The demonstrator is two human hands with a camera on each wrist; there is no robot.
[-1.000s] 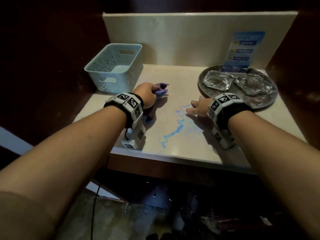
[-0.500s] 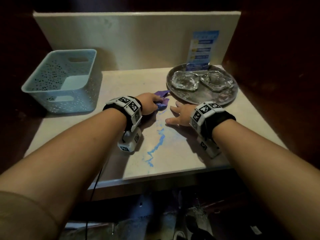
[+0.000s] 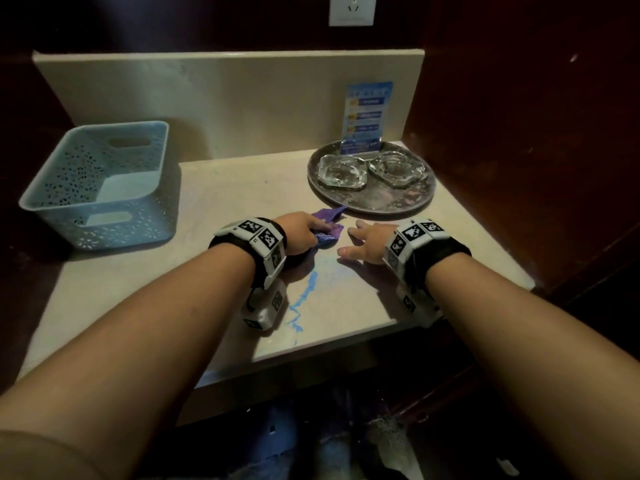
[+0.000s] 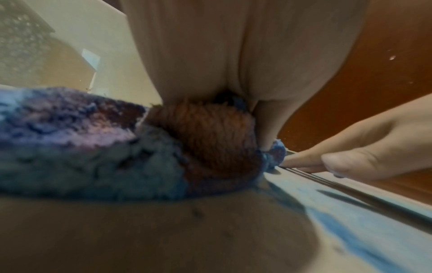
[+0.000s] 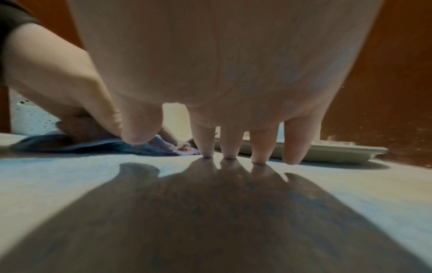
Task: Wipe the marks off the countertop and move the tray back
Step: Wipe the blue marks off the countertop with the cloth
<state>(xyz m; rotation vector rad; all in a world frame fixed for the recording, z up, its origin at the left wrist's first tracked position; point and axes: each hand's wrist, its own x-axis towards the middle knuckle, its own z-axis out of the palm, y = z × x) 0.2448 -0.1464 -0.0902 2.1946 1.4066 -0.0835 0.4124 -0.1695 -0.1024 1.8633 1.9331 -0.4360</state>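
- The left hand [image 3: 300, 233] sits at the centre of the head view, fingers curled round a bunched purple cloth [image 3: 328, 227] and pressing it onto the countertop [image 3: 221, 202]; the left wrist view shows the same fluffy wad [image 4: 93, 147] squeezed under the palm.
- The right hand [image 3: 367, 241] lies just right of it, holding nothing. Its fingers [image 5: 257, 147] are straight and spread, their tips planted on the stone as a brace.
- The blue marks [image 3: 304, 299] run as a smeared streak from below the cloth down toward the front edge, centre-low in the frame, with a paler blue haze around them. I judge the wiping only partly done.
- The cloth looks soft, light and absorbent, already stained blue. It will fold and slip under the palm, so a bunched grip with downward pressure suits it better than a fingertip pinch.
- The tray [image 3: 377, 211] rests at the right of centre, just beyond both hands, with the cloth's far tip touching or almost touching its near rim.
- It looks like a stiff, shallow metal disc, probably slick on the polished stone.
- It carries two glass ashtrays [image 3: 342, 173] and an upright blue card stand [image 3: 366, 116]. The glass is heavy and breakable, and the stand could topple, so I would slide the tray rather than lift it.
- The best hold is the raised rim, at opposite sides and kept level.
- A pale blue perforated basket [image 3: 100, 181] stands at the left, well apart from the marks.
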